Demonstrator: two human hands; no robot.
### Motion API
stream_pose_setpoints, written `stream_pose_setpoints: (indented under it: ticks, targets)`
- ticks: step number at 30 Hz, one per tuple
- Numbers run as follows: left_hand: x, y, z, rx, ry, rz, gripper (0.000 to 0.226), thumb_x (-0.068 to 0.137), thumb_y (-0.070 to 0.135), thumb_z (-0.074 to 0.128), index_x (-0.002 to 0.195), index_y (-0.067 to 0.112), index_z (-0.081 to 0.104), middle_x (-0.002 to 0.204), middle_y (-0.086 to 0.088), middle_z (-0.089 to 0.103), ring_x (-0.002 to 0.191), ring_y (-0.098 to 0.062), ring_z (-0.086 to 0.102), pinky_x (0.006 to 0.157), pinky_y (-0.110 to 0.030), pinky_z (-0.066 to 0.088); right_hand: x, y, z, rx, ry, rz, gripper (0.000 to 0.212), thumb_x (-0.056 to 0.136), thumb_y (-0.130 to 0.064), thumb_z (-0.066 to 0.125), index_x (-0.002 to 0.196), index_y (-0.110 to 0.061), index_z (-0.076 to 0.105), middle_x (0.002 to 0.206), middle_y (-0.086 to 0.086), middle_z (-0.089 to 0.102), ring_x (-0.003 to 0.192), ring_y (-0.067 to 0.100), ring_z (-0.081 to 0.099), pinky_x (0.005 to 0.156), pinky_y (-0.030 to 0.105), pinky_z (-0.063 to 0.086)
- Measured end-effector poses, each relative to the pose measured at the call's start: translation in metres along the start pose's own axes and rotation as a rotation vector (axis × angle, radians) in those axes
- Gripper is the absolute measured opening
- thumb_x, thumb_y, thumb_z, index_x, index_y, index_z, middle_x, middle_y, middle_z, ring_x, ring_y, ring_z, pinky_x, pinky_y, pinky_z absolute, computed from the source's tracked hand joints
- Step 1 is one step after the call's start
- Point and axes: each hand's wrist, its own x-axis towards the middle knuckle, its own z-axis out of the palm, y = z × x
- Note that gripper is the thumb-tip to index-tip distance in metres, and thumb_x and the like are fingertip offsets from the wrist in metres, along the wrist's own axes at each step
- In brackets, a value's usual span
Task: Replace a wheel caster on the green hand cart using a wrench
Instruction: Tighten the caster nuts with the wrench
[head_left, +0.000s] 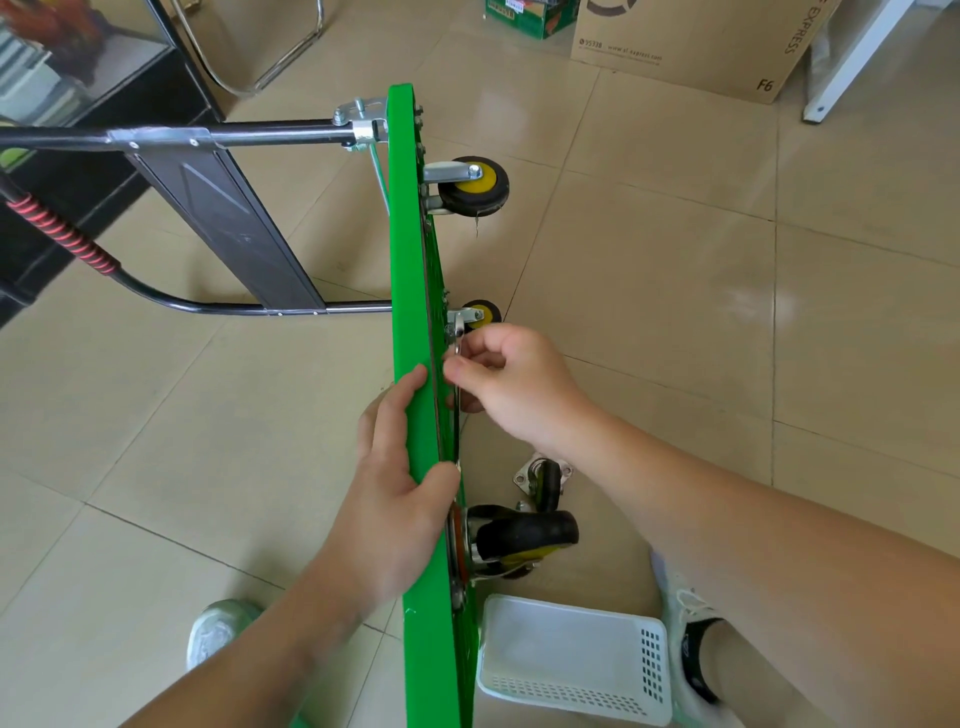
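Our left hand (397, 483) curled round the green cart (410, 234), our right hand (517, 387) pinching the wrench (458, 349) by its caster (480, 315).

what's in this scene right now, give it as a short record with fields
cart: green hand cart stood on its edge on the tiled floor, wheels pointing right
left hand: grips the cart's deck edge
right hand: pinches a wrench set at the middle caster
loose caster: lies on the floor beside the cart, unmounted
white basket: on the floor near the person's feet
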Motion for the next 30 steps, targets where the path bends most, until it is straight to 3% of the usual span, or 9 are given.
stream_pose_setpoints:
  ticks: [3, 6, 9, 11, 14, 18, 26, 30]
  targets:
    - [0.001, -0.001, 0.0, 0.014, 0.008, -0.004, 0.077, 0.081, 0.02, 0.055, 0.146, 0.049, 0.028, 0.137, 0.023, 0.035, 0.117, 0.029, 0.036, 0.092, 0.008, 0.027, -0.007, -0.012, -0.011, 0.102, -0.015, 0.006, 0.007, 0.095, -0.016, 0.068, 0.088, -0.017, 0.067, 0.091, 0.015, 0.073, 0.078, 0.026, 0.074, 0.075, 0.048, 0.063]
    - [0.0, 0.0, 0.0, 0.032, 0.023, -0.016, 0.076, 0.094, 0.003, 0.057, 0.152, 0.044, 0.028, 0.137, 0.013, 0.036, 0.112, 0.028, 0.039, 0.092, 0.004, 0.032, -0.016, -0.023, -0.021, 0.115, -0.001, -0.022, 0.008, 0.096, -0.014, 0.066, 0.088, -0.017, 0.065, 0.089, 0.009, 0.073, 0.078, 0.026, 0.075, 0.072, 0.044, 0.063]
    - [-0.002, 0.0, 0.001, 0.016, 0.018, -0.034, 0.076, 0.094, 0.007, 0.057, 0.152, 0.047, 0.028, 0.141, 0.01, 0.037, 0.122, 0.007, 0.046, 0.113, -0.03, 0.041, -0.029, -0.028, -0.028, 0.124, 0.009, -0.048, 0.008, 0.096, -0.014, 0.066, 0.089, -0.016, 0.065, 0.085, 0.004, 0.073, 0.075, 0.024, 0.075, 0.069, 0.04, 0.062]
    - [-0.004, 0.002, 0.001, -0.007, 0.009, -0.053, 0.077, 0.086, 0.022, 0.058, 0.152, 0.05, 0.029, 0.144, 0.008, 0.041, 0.12, -0.007, 0.054, 0.108, -0.041, 0.047, -0.04, -0.03, -0.031, 0.147, 0.005, -0.061, 0.007, 0.096, -0.013, 0.067, 0.089, -0.014, 0.066, 0.083, 0.003, 0.072, 0.073, 0.024, 0.075, 0.069, 0.041, 0.062]
    - [-0.006, 0.005, 0.001, -0.036, 0.007, -0.089, 0.081, 0.077, 0.031, 0.053, 0.15, 0.055, 0.027, 0.145, 0.005, 0.048, 0.107, -0.012, 0.064, 0.097, -0.044, 0.055, -0.059, -0.028, -0.036, 0.169, 0.01, -0.071, 0.006, 0.095, -0.012, 0.067, 0.09, -0.013, 0.066, 0.081, 0.003, 0.071, 0.073, 0.025, 0.074, 0.072, 0.044, 0.063]
    - [-0.012, 0.006, 0.002, -0.067, 0.005, -0.104, 0.08, 0.081, 0.032, 0.051, 0.152, 0.056, 0.024, 0.145, 0.006, 0.051, 0.108, -0.019, 0.066, 0.097, -0.05, 0.056, -0.086, -0.02, -0.045, 0.193, 0.014, -0.057, 0.005, 0.096, -0.011, 0.066, 0.091, -0.011, 0.066, 0.084, 0.006, 0.072, 0.077, 0.028, 0.075, 0.073, 0.044, 0.063]
    - [-0.035, 0.004, 0.007, -0.082, 0.003, -0.115, 0.078, 0.088, 0.034, 0.044, 0.158, 0.052, 0.014, 0.152, 0.009, 0.045, 0.12, -0.016, 0.059, 0.107, -0.048, 0.05, -0.128, 0.003, -0.042, 0.13, -0.023, -0.028, 0.006, 0.095, -0.011, 0.067, 0.091, -0.016, 0.067, 0.086, 0.006, 0.073, 0.084, 0.027, 0.075, 0.079, 0.048, 0.062]
    - [-0.047, 0.0, 0.01, -0.084, 0.012, -0.117, 0.076, 0.091, 0.034, 0.043, 0.158, 0.053, 0.012, 0.151, 0.008, 0.047, 0.114, -0.019, 0.064, 0.103, -0.05, 0.053, -0.146, 0.014, -0.036, 0.127, -0.039, 0.001, 0.008, 0.094, -0.009, 0.067, 0.09, -0.017, 0.068, 0.086, 0.006, 0.074, 0.087, 0.029, 0.075, 0.078, 0.045, 0.062]
